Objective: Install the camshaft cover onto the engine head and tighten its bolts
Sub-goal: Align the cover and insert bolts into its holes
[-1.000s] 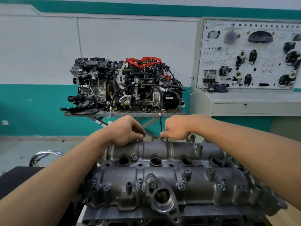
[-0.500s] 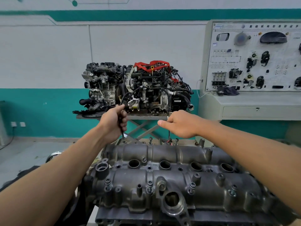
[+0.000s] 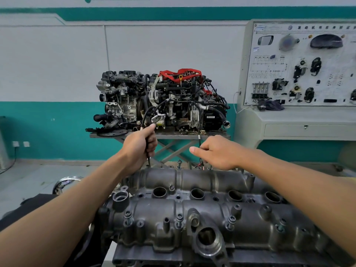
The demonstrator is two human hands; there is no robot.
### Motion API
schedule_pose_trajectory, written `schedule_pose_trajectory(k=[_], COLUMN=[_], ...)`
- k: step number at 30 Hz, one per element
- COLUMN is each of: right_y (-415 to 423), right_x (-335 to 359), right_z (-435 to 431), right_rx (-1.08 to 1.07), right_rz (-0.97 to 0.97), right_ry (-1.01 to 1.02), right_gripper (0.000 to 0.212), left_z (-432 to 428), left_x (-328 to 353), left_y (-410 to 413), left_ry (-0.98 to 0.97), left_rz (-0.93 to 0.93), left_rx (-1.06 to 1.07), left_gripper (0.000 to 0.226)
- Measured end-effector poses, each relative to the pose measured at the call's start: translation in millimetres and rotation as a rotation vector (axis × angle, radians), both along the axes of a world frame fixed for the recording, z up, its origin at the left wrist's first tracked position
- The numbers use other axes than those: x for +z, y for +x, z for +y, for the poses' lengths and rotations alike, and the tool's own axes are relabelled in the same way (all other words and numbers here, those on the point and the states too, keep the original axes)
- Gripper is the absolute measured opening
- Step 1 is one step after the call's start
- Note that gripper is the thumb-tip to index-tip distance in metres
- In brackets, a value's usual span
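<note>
The grey cast camshaft cover (image 3: 192, 218) lies on the engine head (image 3: 173, 261) in the foreground, with bolts in several of its holes. One bolt (image 3: 179, 164) stands proud at the cover's far edge. My left hand (image 3: 139, 149) grips a thin dark tool (image 3: 148, 159) held upright, its tip down at the far left edge of the cover. My right hand (image 3: 215, 153) hovers over the far edge to the right of that bolt, thumb stretched left and fingers curled downward. Its fingertips are hidden, so what they touch does not show.
A complete engine (image 3: 161, 103) sits on a scissor-leg stand (image 3: 173, 149) against the far wall. A grey training panel and console (image 3: 300, 83) stands at the right. A chrome chair arm (image 3: 65, 182) and dark seat lie at the lower left.
Both hands have lifted off the cover's far edge. My left hand now holds the thin tool upright, and my right hand has risen and shifted slightly right.
</note>
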State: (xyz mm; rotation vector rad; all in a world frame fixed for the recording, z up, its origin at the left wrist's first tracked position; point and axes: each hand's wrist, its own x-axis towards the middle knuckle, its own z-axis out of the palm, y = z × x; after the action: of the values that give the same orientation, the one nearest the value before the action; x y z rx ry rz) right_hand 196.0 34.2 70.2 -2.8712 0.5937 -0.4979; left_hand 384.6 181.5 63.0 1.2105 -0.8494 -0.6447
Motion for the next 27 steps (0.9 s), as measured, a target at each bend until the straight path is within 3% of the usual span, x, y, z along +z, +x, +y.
schedule_pose_trajectory(k=[11,13,16,20,23,27], right_y=[2,3,6,9,12,24], right_x=[4,6,11,18,22,25], right_z=[10,15,23,32,38,45], right_rx=[0.029,0.051,0.082,0.132,0.118,0.09], right_rz=[-0.088,-0.103,-0.131,-0.15,-0.129,-0.089], right_ry=[0.029,0.035,0.018,0.002,-0.018,-0.086], right_gripper=[0.062,0.062,0.062,0.063,0.062,0.049], left_z=[2,0,5,16,17,29], left_x=[-9,-10,-6,-10,-17,-11], left_y=[-4,-3,6,13,12,17], left_ry=[0.12,0.221,0.445,0.591,0.668,0.602], left_rz=[-0.17,-0.381,-0.931,-1.161,-1.183,-0.945], left_rx=[0.041,0.056,0.152,0.046,-0.024,-0.047], left_gripper=[0.051,0.055,0.057,0.033,0.045,0.095])
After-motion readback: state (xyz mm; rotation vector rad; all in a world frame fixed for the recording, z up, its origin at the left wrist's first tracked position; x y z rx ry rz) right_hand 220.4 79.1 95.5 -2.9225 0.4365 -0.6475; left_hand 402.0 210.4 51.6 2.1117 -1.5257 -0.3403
